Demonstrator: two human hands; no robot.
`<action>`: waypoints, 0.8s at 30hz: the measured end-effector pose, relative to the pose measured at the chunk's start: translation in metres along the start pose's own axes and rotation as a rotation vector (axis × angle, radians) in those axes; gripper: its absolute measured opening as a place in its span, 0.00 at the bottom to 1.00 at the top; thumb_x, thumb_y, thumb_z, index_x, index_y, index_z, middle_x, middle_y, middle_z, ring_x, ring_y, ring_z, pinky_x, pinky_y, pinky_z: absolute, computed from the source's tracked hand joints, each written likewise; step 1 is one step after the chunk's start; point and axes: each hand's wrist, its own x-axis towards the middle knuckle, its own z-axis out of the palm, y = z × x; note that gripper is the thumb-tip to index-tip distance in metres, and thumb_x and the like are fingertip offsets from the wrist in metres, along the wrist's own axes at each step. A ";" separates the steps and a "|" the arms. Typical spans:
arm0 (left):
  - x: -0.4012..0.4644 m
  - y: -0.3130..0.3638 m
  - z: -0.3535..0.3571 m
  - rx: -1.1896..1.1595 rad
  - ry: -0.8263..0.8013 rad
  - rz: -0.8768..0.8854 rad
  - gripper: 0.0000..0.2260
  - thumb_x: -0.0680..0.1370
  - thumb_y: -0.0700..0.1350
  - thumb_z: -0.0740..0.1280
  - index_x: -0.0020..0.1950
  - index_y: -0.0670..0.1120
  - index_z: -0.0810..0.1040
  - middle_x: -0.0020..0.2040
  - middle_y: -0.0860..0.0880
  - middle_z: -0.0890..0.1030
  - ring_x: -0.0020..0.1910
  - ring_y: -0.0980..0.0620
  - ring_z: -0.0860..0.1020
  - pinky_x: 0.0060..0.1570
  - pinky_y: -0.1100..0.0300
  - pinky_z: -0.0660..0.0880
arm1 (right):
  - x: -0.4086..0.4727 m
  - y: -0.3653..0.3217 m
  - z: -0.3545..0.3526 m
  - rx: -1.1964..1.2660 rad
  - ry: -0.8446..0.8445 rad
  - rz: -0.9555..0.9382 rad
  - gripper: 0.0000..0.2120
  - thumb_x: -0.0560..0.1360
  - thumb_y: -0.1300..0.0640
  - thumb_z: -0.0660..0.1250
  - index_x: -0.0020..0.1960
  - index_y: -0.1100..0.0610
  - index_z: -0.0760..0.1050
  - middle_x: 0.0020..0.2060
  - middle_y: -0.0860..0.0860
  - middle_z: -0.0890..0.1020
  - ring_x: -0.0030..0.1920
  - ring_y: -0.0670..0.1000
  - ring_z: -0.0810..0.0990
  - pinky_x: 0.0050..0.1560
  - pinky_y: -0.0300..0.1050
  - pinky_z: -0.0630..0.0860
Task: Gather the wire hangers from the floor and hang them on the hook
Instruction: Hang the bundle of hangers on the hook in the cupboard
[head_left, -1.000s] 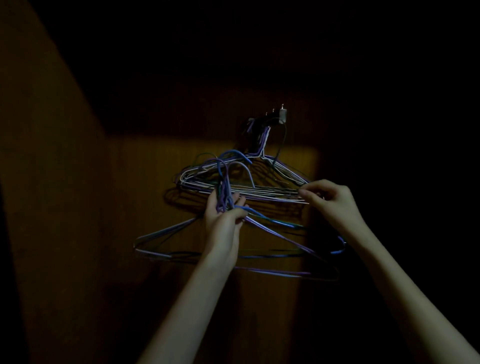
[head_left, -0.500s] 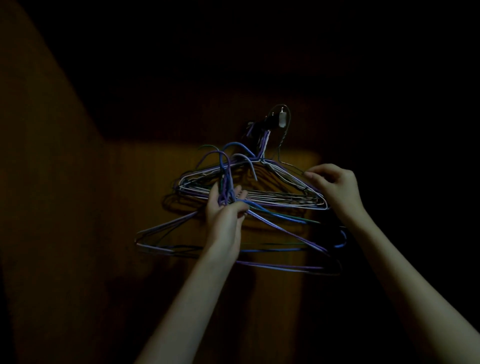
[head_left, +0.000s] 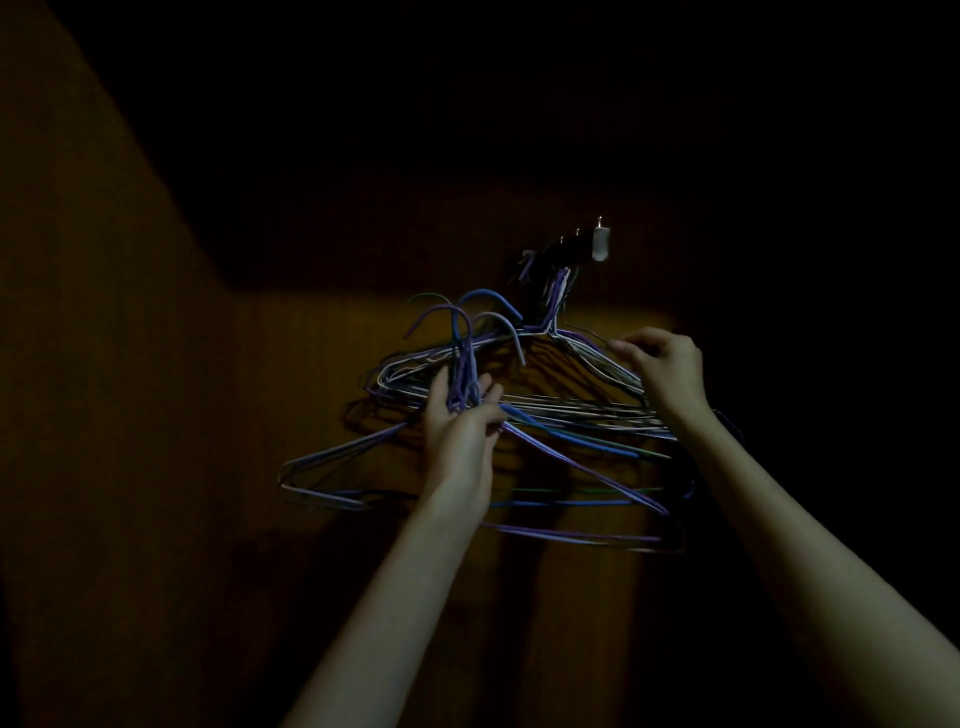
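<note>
Head view — left hand (head_left: 460, 431) around hangers (head_left: 524, 467)

I see a bundle of thin wire hangers (head_left: 566, 447) in purple, blue, green and pale tones, held up in front of a dim wooden wall, their necks gathered together and their curved tops (head_left: 467, 322) fanning upward, just left of and below the hook. I make out a second cluster of hangers (head_left: 587, 364) already hanging from the hook (head_left: 600, 244), a small pale metal fitting high on the wall, with their necks bunched under it. The held bundle's triangular frames overlap the hung cluster's lower bars, and I cannot count either set in this light.
</note>
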 end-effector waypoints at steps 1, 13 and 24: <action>0.002 0.000 0.000 -0.001 0.000 0.003 0.35 0.73 0.22 0.56 0.76 0.48 0.57 0.67 0.39 0.72 0.63 0.44 0.74 0.62 0.50 0.69 | 0.003 0.001 0.003 -0.010 -0.007 0.009 0.06 0.74 0.54 0.69 0.45 0.55 0.82 0.42 0.51 0.82 0.47 0.51 0.80 0.51 0.52 0.77; 0.005 -0.013 -0.001 -0.014 0.029 -0.044 0.34 0.74 0.22 0.56 0.75 0.48 0.59 0.65 0.41 0.74 0.63 0.44 0.75 0.62 0.50 0.67 | 0.018 0.015 0.018 -0.068 -0.083 0.114 0.02 0.72 0.53 0.71 0.42 0.50 0.78 0.42 0.50 0.82 0.45 0.51 0.81 0.49 0.56 0.79; -0.015 -0.021 -0.014 0.004 0.050 -0.037 0.34 0.73 0.21 0.54 0.74 0.47 0.60 0.66 0.39 0.73 0.64 0.43 0.73 0.59 0.52 0.70 | 0.006 0.015 0.018 -0.231 -0.054 0.060 0.08 0.75 0.53 0.67 0.52 0.52 0.80 0.50 0.49 0.83 0.50 0.48 0.80 0.50 0.49 0.77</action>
